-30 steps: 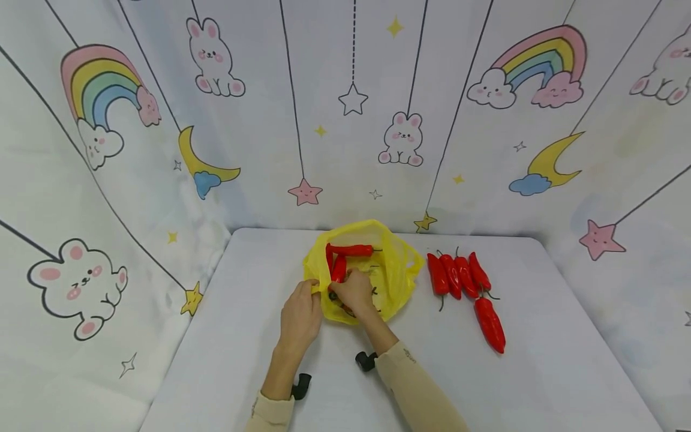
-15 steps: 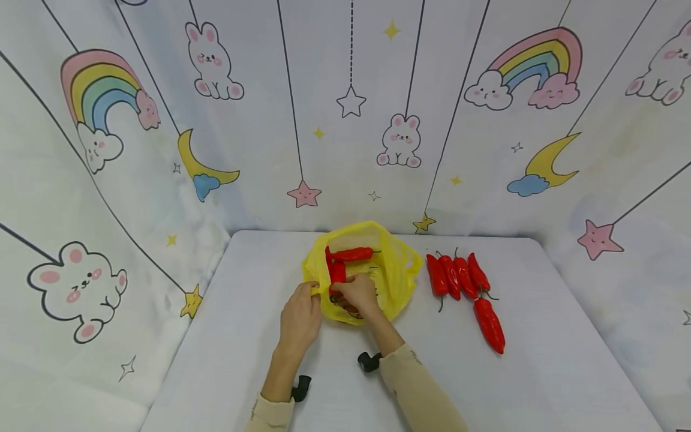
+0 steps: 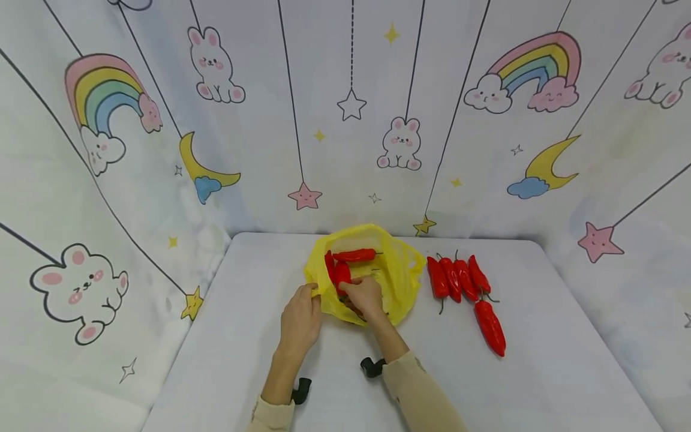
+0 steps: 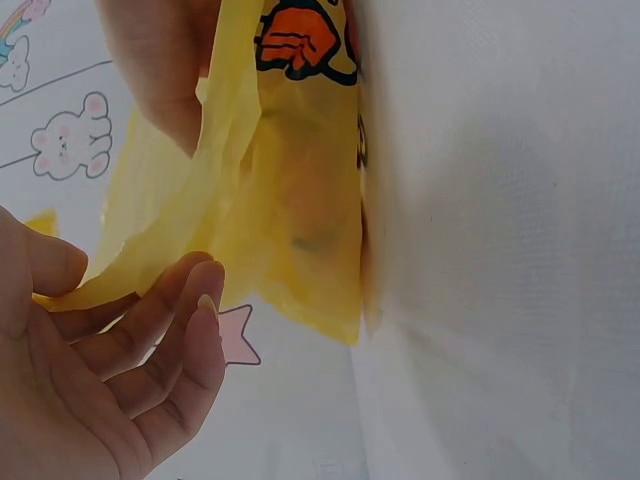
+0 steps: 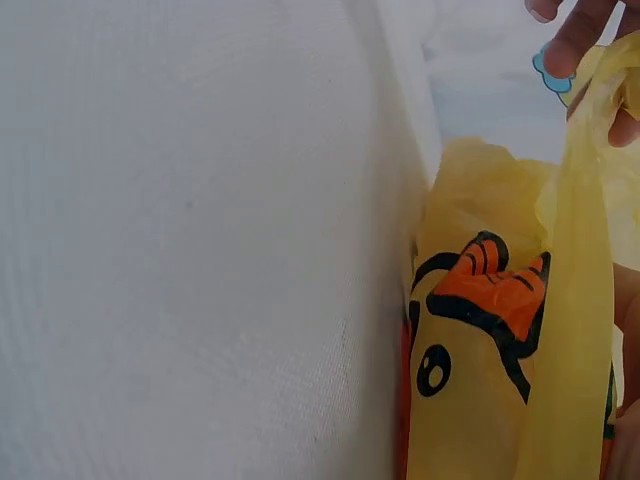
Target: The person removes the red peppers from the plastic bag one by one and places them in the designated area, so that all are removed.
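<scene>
A yellow plastic bag (image 3: 402,282) stands with its mouth wide, several red chili peppers (image 3: 354,255) inside. My left hand (image 3: 299,321) pinches the bag's near left rim between thumb and fingers; the left wrist view shows this left hand (image 4: 130,370) below the rim. Reaching into the bag, my right hand (image 3: 366,297) pinches the stem end of a red chili pepper (image 3: 342,273), though its fingertips are partly hidden. Behind the bag's wall in the right wrist view, only a sliver of the right hand (image 5: 628,350) shows.
To the bag's right, several red chili peppers (image 3: 464,279) lie side by side on the white table (image 3: 561,360). One more chili pepper (image 3: 490,327) lies nearer, below that row. A patterned cloth (image 3: 259,120) hangs behind and at the sides.
Within the bag, my right hand has shifted slightly right, and the chili pepper at its fingertips has moved a little with it. My left hand keeps its hold on the rim.
</scene>
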The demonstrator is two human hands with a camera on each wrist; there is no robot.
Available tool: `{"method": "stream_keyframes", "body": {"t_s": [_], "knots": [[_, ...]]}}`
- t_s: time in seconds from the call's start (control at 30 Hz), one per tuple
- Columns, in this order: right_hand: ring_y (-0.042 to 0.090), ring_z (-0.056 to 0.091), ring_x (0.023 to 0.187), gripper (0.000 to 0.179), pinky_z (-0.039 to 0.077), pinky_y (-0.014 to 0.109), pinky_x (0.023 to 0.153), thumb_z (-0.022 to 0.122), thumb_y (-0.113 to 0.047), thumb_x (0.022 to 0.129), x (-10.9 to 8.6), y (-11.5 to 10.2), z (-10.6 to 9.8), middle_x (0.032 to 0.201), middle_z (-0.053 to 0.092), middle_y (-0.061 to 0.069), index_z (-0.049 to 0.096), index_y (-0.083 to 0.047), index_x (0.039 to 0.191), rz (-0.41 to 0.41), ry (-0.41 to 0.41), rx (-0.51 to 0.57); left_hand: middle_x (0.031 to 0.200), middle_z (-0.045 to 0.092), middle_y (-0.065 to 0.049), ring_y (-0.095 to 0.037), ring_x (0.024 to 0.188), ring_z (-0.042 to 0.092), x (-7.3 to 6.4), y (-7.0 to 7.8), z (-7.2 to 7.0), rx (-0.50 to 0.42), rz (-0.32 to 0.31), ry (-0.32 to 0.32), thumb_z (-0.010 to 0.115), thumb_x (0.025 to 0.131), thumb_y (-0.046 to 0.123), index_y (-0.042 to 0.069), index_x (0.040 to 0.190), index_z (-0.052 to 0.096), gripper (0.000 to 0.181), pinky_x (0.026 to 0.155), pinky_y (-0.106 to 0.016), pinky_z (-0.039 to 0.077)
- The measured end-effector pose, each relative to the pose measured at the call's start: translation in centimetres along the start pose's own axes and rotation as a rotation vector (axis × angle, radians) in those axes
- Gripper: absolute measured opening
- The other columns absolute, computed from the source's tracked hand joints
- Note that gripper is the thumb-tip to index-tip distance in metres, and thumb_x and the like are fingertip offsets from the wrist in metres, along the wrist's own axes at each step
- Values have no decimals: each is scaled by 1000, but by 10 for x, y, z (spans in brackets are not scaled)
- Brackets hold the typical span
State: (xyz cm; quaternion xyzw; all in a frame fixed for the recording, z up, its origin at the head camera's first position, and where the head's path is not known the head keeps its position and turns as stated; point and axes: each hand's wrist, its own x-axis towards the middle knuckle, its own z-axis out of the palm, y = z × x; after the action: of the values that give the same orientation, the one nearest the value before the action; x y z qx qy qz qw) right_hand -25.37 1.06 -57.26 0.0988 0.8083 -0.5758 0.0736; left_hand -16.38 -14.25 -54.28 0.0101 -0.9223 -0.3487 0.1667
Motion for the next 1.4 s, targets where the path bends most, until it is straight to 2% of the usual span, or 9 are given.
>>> {"method": "stream_keyframes", "body": {"t_s": [0.2,0.47,0.8,0.97,1.13,1.4], "knots": [[21,70,58,41,58,30,53,79,-28,84,2,3,-5,97,75,13,75,1,113,-54,66,-70,119,70,-14,-29,98,71,-1,0,1,-4,1,-5,49,109,19,-2,128,65,32,83,-45,60],[22,70,83,39,61,36,72,80,-31,84,10,7,-13,104,76,11,78,-2,110,-74,137,-186,120,70,-13,-27,100,70,-1,3,0,-1,1,-16,49,110,19,-2,129,65,32,84,-44,60],[21,69,77,30,58,32,65,81,-31,86,5,8,-31,96,77,8,81,-6,104,-77,121,-102,121,69,-13,-27,102,70,0,3,3,6,-5,-21,49,110,19,-2,129,64,32,87,-44,59],[31,76,77,28,63,41,72,80,-30,84,-1,5,-42,94,78,8,82,-8,102,-68,94,-9,122,69,-13,-27,103,69,0,3,4,11,-9,-27,50,110,19,-1,129,64,31,87,-44,59],[38,77,81,28,62,51,78,79,-29,86,-9,-2,-55,92,78,10,82,-5,101,-72,71,64,123,69,-13,-27,104,69,0,4,3,13,-14,-31,50,110,19,-1,130,64,31,89,-44,59],[38,77,83,31,61,50,83,80,-28,90,-15,-5,-67,102,77,14,80,-3,108,-96,65,105,123,69,-12,-24,98,68,-1,2,1,13,-13,-37,50,110,20,-1,130,63,32,88,-44,60]]}}
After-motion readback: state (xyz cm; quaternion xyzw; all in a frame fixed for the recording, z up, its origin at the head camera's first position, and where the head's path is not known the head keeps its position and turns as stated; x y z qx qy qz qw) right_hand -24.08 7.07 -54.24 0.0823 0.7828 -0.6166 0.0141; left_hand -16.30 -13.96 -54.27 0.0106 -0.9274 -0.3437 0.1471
